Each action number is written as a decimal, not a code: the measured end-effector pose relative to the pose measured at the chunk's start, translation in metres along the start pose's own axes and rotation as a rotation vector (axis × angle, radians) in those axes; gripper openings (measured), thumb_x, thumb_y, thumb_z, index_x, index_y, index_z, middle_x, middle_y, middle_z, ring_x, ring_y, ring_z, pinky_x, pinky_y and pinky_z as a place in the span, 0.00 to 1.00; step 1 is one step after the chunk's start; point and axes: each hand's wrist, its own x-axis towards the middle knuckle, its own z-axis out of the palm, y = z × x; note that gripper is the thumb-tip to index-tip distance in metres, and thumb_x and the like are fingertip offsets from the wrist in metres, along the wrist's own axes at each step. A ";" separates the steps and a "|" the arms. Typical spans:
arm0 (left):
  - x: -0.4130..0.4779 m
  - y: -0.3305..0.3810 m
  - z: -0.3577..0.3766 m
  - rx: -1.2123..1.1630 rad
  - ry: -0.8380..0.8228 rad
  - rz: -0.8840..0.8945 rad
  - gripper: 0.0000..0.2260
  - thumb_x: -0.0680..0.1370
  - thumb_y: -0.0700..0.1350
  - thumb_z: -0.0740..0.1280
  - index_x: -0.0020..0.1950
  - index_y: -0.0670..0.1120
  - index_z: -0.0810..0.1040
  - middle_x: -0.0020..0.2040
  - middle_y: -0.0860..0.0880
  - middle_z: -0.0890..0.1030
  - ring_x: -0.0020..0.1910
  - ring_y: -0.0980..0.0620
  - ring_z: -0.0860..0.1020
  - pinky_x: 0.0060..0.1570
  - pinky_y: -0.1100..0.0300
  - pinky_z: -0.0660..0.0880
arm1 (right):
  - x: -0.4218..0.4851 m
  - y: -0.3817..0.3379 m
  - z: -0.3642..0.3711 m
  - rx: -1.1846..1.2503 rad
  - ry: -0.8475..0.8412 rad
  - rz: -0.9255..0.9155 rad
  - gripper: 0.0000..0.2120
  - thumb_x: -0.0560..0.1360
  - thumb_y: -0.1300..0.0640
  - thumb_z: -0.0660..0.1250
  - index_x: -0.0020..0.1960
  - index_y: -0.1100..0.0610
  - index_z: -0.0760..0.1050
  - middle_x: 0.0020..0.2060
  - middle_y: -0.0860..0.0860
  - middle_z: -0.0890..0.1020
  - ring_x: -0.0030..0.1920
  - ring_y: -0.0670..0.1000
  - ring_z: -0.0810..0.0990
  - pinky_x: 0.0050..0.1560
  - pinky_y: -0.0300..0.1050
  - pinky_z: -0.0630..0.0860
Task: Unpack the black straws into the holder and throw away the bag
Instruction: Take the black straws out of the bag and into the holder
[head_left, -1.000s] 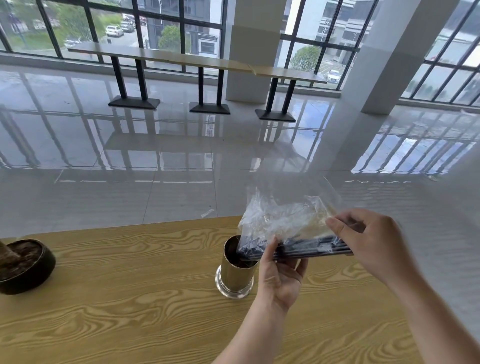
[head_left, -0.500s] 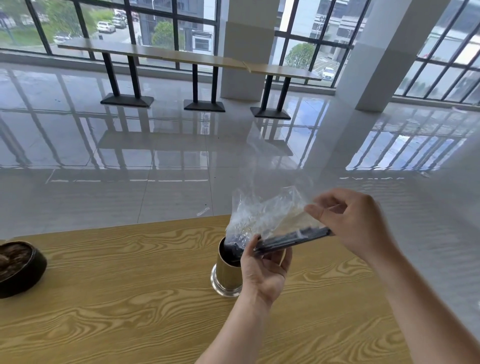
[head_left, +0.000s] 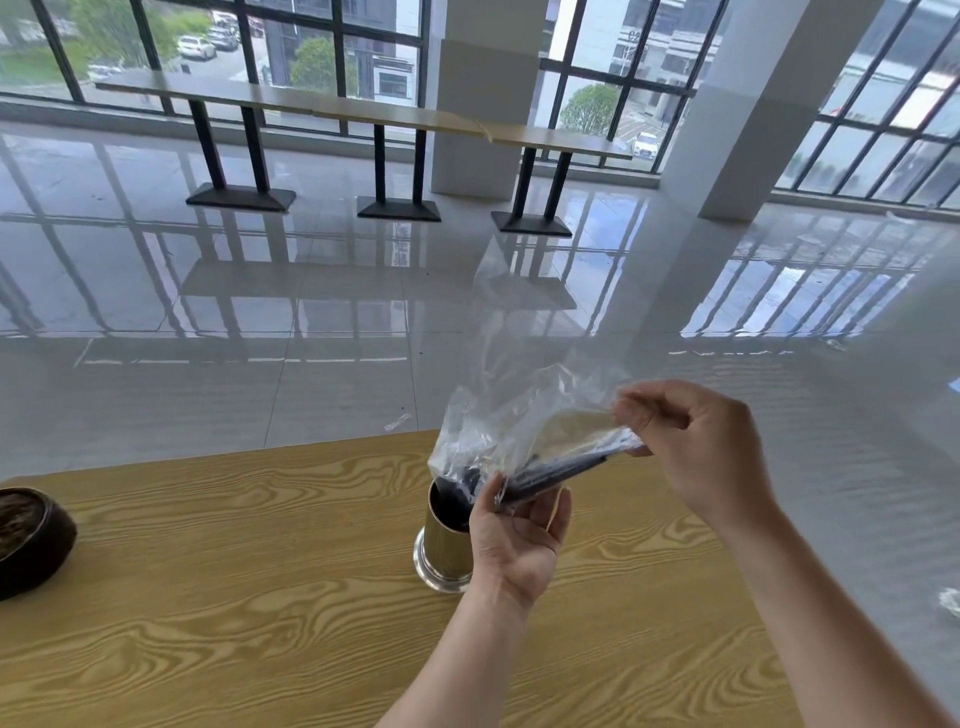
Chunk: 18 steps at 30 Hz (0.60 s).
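With the left hand (head_left: 514, 540) pinching the black straws (head_left: 545, 475) through the bag (head_left: 519, 415) and the right hand (head_left: 696, 452) gripping its tail, tilt steeper so they slide cleanly into the holder (head_left: 444, 545) near the bench's (head_left: 208, 597) far edge.

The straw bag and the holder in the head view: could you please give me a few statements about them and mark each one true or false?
1. Both hands grip the clear plastic bag. True: the left hand holds it near the holder, the right hand holds its raised end.
2. The black straws lie loose on the wooden table. False: they are inside the bag, tilted down toward the holder.
3. The gold metal holder stands upright on the table. True.
4. The bag's lower end is at the holder's mouth. True.
5. The dark bowl sits right beside the holder. False: it is far off at the table's left edge.
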 end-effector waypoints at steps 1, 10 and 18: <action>0.000 0.000 -0.001 0.002 0.001 0.001 0.16 0.76 0.49 0.71 0.55 0.38 0.82 0.48 0.39 0.85 0.46 0.42 0.84 0.54 0.45 0.80 | -0.001 -0.001 0.001 0.005 -0.004 0.010 0.05 0.72 0.46 0.75 0.46 0.36 0.82 0.40 0.35 0.86 0.34 0.41 0.86 0.38 0.45 0.84; -0.001 0.002 0.005 -0.003 -0.008 -0.010 0.15 0.77 0.48 0.70 0.57 0.38 0.80 0.51 0.39 0.84 0.48 0.43 0.83 0.58 0.47 0.78 | -0.026 0.020 0.016 0.301 -0.005 0.231 0.24 0.67 0.37 0.77 0.59 0.45 0.79 0.54 0.50 0.87 0.51 0.50 0.86 0.45 0.50 0.85; -0.006 -0.002 0.001 -0.025 0.027 -0.016 0.27 0.76 0.55 0.71 0.69 0.39 0.75 0.55 0.38 0.84 0.50 0.41 0.84 0.50 0.48 0.82 | -0.020 0.019 0.030 0.081 -0.083 0.183 0.10 0.71 0.38 0.71 0.47 0.42 0.84 0.39 0.42 0.87 0.35 0.50 0.86 0.38 0.60 0.84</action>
